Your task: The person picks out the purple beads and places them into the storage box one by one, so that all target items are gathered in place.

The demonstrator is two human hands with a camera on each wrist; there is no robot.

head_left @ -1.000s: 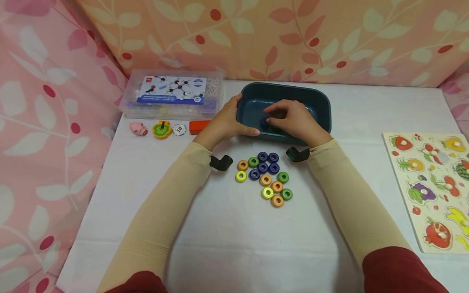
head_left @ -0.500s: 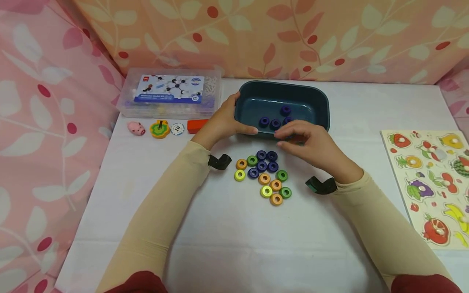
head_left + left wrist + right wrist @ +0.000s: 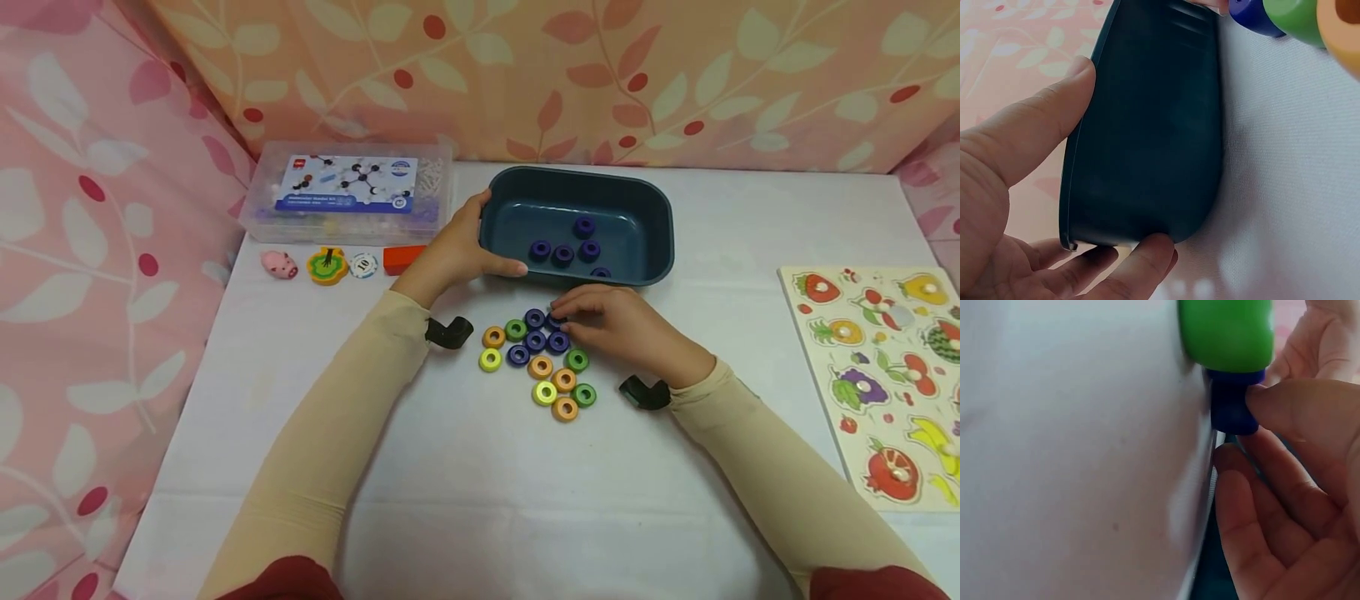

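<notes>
My left hand (image 3: 459,250) grips the left end of a dark teal plastic basin (image 3: 654,200). In the left wrist view its thumb lies on the rim and its fingers wrap the end wall. Several purple ring beads (image 3: 562,255) lie inside the basin. Just in front of it, my right hand (image 3: 633,332) pinches a purple ring bead (image 3: 1234,412) between thumb and fingers at the back of a loose group. Around it lie more purple beads (image 3: 536,341), green beads (image 3: 577,360), orange beads (image 3: 541,367) and yellow beads (image 3: 544,393).
A clear plastic case (image 3: 348,187) stands at the back left. Before it sit a pink pig (image 3: 279,264), a tree-shaped piece (image 3: 327,266), a round 10 token (image 3: 363,265) and a red block (image 3: 401,259). A fruit puzzle board (image 3: 877,383) lies at right.
My right hand has come out of the basin, leaving a purple ring bead there, and moved down to another purple bead on the table. The left hand stays on the basin.
</notes>
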